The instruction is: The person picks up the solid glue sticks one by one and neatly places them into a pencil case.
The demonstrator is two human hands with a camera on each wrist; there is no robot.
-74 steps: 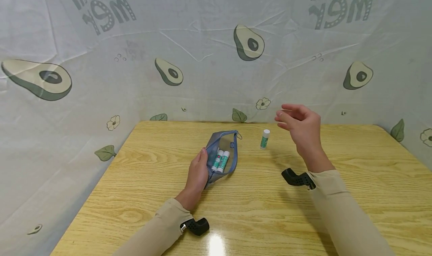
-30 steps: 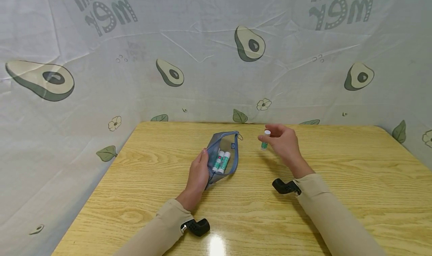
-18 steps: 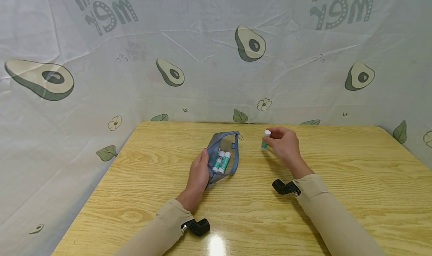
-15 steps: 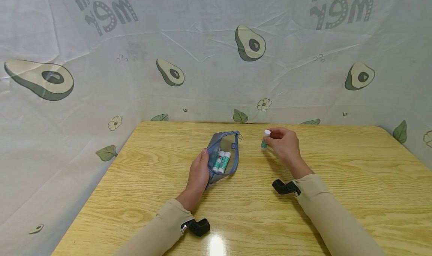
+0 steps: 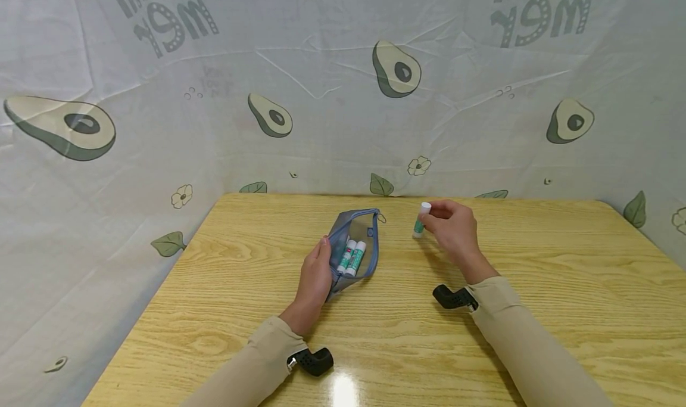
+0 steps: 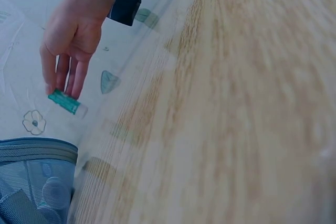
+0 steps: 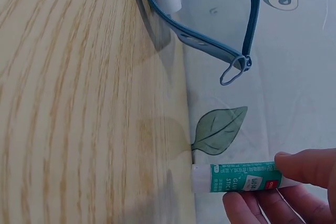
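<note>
My left hand grips the near left side of a blue-grey mesh zip pouch, its mouth spread wide. Two glue sticks with white caps and green labels lie side by side inside it. To the right of the pouch, my right hand pinches a third glue stick between thumb and fingers. That stick leans slightly, white cap up, its lower end close over the wood. In the right wrist view the label of the held glue stick reads "GLUE STICK". A wire loop pull hangs at the pouch's zip end.
The wooden table runs back to a pale cloth backdrop printed with avocados, leaves and flowers. A black camera mount sits at the left wrist and another black mount at the right wrist.
My right hand came down and left from above the table and took hold of the standing glue stick, which now tilts a little. The left hand and pouch stay put.
</note>
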